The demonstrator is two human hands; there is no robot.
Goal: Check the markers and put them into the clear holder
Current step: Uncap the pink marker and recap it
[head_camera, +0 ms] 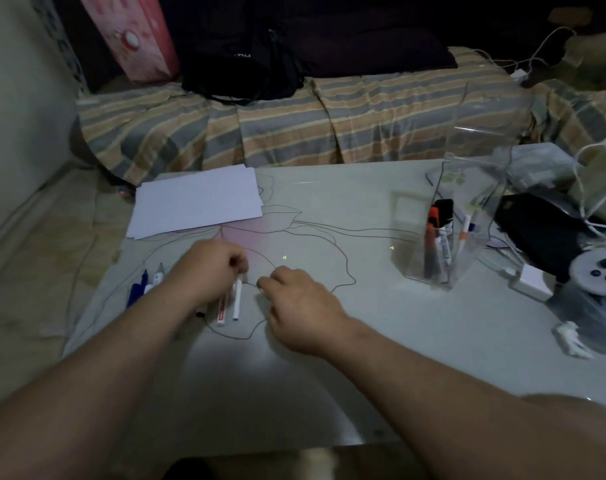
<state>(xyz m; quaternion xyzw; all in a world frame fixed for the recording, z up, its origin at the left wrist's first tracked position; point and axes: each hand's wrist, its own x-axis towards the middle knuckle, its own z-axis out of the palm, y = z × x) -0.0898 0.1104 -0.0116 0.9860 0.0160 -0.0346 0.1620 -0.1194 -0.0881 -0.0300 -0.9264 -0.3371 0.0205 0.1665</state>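
Several markers lie on the pale table at the left: a blue one (135, 292), a white one (156, 277), a white marker with a red label (222, 311) and a thin white marker (238, 301). My left hand (208, 268) rests over the white markers with its fingers curled on their upper ends. My right hand (298, 299) is just to the right, fingertips pinched together near the thin white marker; what they pinch is too small to tell. The clear holder (467, 237) stands at the right with several markers upright inside.
A stack of white paper (197, 199) lies at the table's far left. Black items, white cables, a white charger (533, 280) and a round white device (597, 268) crowd the right edge. A bed with a striped cover (294, 123) runs behind the table.
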